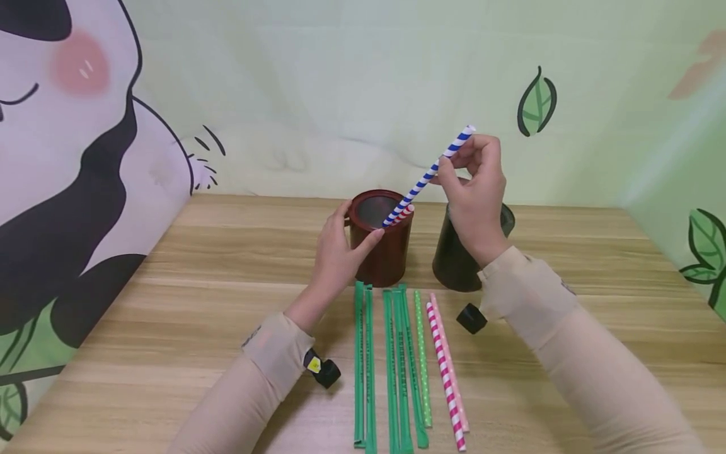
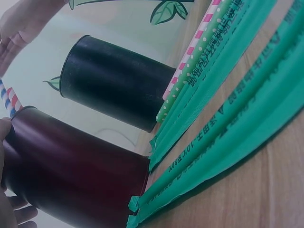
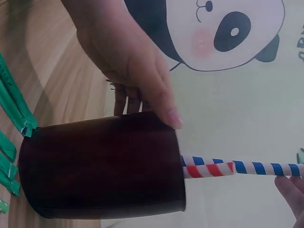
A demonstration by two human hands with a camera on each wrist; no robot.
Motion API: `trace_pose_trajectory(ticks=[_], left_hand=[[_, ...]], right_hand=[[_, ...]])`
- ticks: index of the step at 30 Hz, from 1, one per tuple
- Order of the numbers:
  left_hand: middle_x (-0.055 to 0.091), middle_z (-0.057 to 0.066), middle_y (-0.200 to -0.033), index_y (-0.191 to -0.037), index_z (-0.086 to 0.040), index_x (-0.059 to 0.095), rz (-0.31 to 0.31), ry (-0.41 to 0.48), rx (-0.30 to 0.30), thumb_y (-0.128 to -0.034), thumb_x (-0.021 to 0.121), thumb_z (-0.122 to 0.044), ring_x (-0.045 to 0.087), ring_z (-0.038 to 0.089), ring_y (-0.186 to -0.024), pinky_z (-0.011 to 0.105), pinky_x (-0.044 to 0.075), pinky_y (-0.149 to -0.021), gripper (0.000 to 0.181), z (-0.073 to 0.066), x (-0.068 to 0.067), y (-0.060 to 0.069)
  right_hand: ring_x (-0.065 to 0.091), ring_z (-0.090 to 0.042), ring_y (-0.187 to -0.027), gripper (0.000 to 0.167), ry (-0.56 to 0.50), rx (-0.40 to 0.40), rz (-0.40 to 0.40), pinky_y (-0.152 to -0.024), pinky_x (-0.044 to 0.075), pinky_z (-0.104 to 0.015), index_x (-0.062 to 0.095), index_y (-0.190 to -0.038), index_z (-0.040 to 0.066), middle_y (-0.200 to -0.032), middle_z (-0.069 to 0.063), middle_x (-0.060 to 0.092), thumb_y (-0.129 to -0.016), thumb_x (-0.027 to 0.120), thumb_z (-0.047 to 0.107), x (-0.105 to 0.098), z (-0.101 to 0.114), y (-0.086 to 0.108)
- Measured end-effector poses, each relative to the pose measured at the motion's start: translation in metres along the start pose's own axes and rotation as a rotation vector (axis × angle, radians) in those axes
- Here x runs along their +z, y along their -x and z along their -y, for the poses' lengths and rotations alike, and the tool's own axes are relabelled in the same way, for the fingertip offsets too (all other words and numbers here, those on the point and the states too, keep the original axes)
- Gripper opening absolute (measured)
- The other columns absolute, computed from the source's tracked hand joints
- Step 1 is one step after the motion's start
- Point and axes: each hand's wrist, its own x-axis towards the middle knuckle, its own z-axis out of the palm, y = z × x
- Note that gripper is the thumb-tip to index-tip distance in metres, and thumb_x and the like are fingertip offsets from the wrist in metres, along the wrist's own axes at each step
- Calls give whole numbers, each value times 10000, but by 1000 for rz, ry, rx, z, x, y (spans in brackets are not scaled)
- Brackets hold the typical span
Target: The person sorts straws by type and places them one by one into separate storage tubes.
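Straw in blue-and-white stripes (image 1: 427, 179) pinched in right hand (image 1: 479, 189), lower end inside brown cup (image 1: 382, 261); insertion judged begun, release outstanding. Brown cup on desk (image 1: 198, 265), gripped by left hand (image 1: 339, 249). Red-and-white striped straw (image 1: 405, 213) already inside, unheld. Judged left: green-wrapped straws (image 1: 391, 372), green dotted straw (image 1: 422, 359), pink-striped straw (image 1: 445, 378), pink dotted straw (image 1: 448, 353), loose on desk; black cup (image 1: 450, 258) contents undeterminable.

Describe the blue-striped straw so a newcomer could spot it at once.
On the wooden table, find the reddish-brown cup gripped by the left hand. The right hand pinches a straw slanting up from its mouth. Blue and white stripes set it apart from the red-striped straw alongside.
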Motion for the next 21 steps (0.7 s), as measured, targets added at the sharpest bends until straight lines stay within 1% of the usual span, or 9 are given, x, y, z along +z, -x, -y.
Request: trace_pose_trajectory(ticks=[4, 8, 11, 16, 19, 21], left_hand=[[490, 126, -1395, -1476, -69, 324, -1, 5, 6, -869, 646, -490, 487, 267, -1252, 479, 442, -1041, 806, 0, 0, 0], [487, 125, -1398, -1474, -69, 327, -2, 10, 9, -870, 652, -476, 488, 265, -1252, 476, 433, -1048, 798, 1, 0, 0], [484, 124, -1400, -1476, -70, 324, -2, 13, 11, -869, 650, -481, 488, 266, -1252, 475, 430, -1049, 802, 1, 0, 1], [486, 120, -1396, -1475, -66, 325, -4, 25, 16, -869, 652, -478, 487, 266, -1248, 476, 433, -1045, 802, 0, -1, 1], [489, 118, -1394, -1475, -67, 327, -5, 24, 18, -867, 655, -473, 490, 263, -1247, 476, 435, -1044, 801, 0, -1, 1], [489, 118, -1395, -1475, -69, 327, -6, 22, 19, -867, 655, -475, 490, 264, -1248, 475, 432, -1045, 802, 0, -1, 0]], right_hand=[[572, -93, -884, 215, 58, 31, 34, -749, 567, -194, 411, -1086, 102, -940, 73, 497, -932, 557, 65, 5, -8, 3], [569, -83, -889, 230, 121, 64, 75, -757, 556, -171, 405, -1104, 41, -948, 66, 499, -930, 552, 70, 9, -17, 7], [570, -85, -896, 259, 156, 94, 109, -761, 543, -156, 404, -1115, 2, -965, 22, 515, -923, 560, 79, 12, -23, 9], [580, -95, -912, 275, 202, 140, 162, -777, 516, -145, 428, -1107, -24, -996, -80, 567, -903, 581, 78, 15, -32, 12], [595, -132, -903, 276, 232, 163, 187, -778, 511, -173, 446, -1103, -25, -999, -123, 603, -891, 592, 76, 16, -35, 14], [597, -165, -895, 270, 257, 176, 205, -787, 514, -215, 457, -1093, -22, -994, -144, 617, -886, 594, 82, 17, -37, 14]])
